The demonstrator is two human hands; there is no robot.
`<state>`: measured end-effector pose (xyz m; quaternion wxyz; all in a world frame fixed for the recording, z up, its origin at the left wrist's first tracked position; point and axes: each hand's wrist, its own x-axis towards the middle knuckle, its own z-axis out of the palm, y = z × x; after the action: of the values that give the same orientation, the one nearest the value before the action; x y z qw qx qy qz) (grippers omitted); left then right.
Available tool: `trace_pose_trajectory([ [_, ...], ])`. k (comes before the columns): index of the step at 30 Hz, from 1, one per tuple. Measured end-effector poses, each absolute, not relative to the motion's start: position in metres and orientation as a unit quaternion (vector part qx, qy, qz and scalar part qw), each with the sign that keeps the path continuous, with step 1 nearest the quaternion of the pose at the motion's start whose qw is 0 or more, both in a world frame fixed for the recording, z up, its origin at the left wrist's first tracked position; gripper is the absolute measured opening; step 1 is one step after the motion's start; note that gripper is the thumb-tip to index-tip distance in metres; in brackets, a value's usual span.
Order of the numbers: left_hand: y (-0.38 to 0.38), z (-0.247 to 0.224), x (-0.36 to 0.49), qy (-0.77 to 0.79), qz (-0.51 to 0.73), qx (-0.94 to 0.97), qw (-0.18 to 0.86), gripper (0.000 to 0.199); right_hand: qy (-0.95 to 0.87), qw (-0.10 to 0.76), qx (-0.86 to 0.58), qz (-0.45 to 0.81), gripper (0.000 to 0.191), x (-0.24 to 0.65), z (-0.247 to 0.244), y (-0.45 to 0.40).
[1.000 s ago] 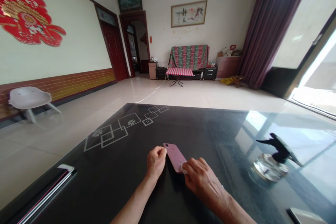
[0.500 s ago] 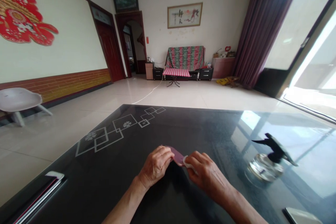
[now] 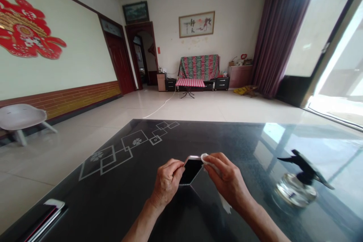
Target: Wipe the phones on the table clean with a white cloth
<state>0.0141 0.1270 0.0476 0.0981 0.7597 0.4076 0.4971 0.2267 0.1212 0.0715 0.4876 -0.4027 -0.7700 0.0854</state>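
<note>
Black screen up, a phone (image 3: pixel 190 172) sits between two hands

At the near left of the dark tabletop (image 3: pixel 127 204) lies a silver-edged flat object (image 3: pixel 47 221), well apart from both hands. Farther right, the left hand (image 3: pixel 168 181) pinches the phone's left long edge, thumb toward the screen. From that grip the phone lies to the right, its long axis slanting from near left to far right; whether its near end touches the tabletop, I cannot tell. At its far right corner, a white cloth (image 3: pixel 204 156) meets the edge, bunched in the closed fingers of the right hand (image 3: pixel 227 176), with a loose end hanging below. So the right hand is nearer that corner, the left nearer the opposite long edge. Farther right stands a spray bottle (image 3: pixel 297 191).
</note>
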Motion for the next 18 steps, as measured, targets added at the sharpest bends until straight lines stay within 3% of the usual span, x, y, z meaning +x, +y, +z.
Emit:
trace_pose_trajectory([
  [18, 0.127, 0.051, 0.008, 0.390, 0.468, 0.773, 0.176, 0.019, -0.763, 0.491, -0.416, 0.067, 0.019, 0.216, 0.074, 0.137],
])
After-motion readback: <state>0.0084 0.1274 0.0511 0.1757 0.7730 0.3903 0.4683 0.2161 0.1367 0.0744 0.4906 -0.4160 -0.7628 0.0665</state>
